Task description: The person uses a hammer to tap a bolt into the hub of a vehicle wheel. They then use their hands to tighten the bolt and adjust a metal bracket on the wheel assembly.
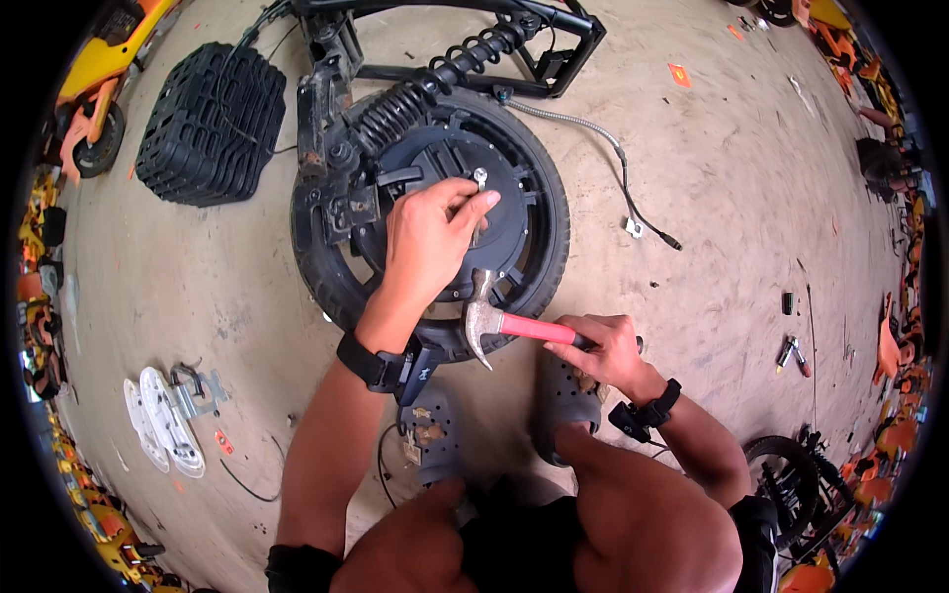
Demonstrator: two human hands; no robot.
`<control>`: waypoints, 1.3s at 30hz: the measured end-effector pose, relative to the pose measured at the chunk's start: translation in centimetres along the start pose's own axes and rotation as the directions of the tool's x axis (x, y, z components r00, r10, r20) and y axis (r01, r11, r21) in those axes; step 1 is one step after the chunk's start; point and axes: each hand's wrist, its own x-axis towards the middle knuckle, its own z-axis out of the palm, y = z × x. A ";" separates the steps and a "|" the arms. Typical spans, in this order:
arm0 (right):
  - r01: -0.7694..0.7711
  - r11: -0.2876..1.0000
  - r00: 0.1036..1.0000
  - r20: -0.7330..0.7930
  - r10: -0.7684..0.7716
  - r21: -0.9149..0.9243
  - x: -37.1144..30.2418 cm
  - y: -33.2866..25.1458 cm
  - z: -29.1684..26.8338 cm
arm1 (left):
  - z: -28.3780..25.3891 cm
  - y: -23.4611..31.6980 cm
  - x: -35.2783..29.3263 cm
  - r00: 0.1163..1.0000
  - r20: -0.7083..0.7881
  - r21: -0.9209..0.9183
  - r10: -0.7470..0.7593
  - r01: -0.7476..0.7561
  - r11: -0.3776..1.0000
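A black scooter-type wheel (552,212) with a round hub (509,198) lies flat on the floor in front of me, still joined to a black frame. Over the hub, my left hand (427,232) pinches a slim metal rod-like tool (480,177). Its shiny end sticks up above the fingers; its lower end is mostly hidden, so its exact kind is unclear. My right hand (611,348) is wrapped round the red and black handle of a claw hammer (534,328). The hammer's metal head is above the tyre's near edge, below and right of my left hand.
A coil-spring shock absorber (435,84) crosses the wheel's far side. Stacked black plastic baskets (213,124) stand left. A cable (603,133) trails right from the frame. White plates (168,420) lie at the lower left. Small tools (791,356) lie far right. My shoes (433,435) flank the wheel's near edge.
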 end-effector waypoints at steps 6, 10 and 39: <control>0.003 1.000 1.000 -0.013 -0.002 0.027 0.0 -0.5 -0.2 | -0.1 -0.4 0.3 0.998 0.048 -0.037 0.037 -0.036 0.999; 0.019 0.999 0.999 -0.034 -0.017 0.039 -0.6 0.1 0.3 | -0.2 -0.4 0.2 0.999 0.049 -0.174 0.003 0.005 0.985; -0.448 0.716 0.865 0.058 0.498 0.536 -0.5 0.7 -0.1 | 0.3 -0.8 -0.1 0.991 -0.134 -0.181 0.029 -0.053 0.982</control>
